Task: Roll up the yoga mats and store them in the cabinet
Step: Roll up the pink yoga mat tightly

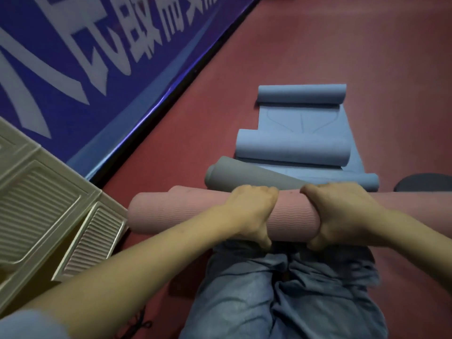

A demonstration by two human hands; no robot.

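Your denim-clad legs (pixel 288 297) fill the bottom centre, kneeling on the red floor (pixel 318 45). At your left sits the beige ribbed cabinet (pixel 41 204), one small door panel swung open toward the pink roll's left end, close to it; can't tell if they touch.

Pink mat (pixel 171 214) is rolled up and lies across your thighs, long axis running left-right, left end pointing at the cabinet, right end running out of view past your right wrist. Your left hand (pixel 249 214) and right hand (pixel 342 214) both wrap over the top of the roll near its middle, just apart from each other. Fingers curl over the far side, thumbs hook under the near side, so the roll sits fully inside both grips. Knuckles bunched, fingers pressed together, not spread.

Just behind the pink roll: a grey rolled mat (pixel 244 177), axis skewed slightly, left end higher. Behind that, blue mats (pixel 293 148), with three rolled sections parallel to yours and flat stretches between them. A dark round object (pixel 425 184) sits at right, partly cut off. Far left, a blue banner (pixel 97 57) with white characters runs diagonally along the floor edge.
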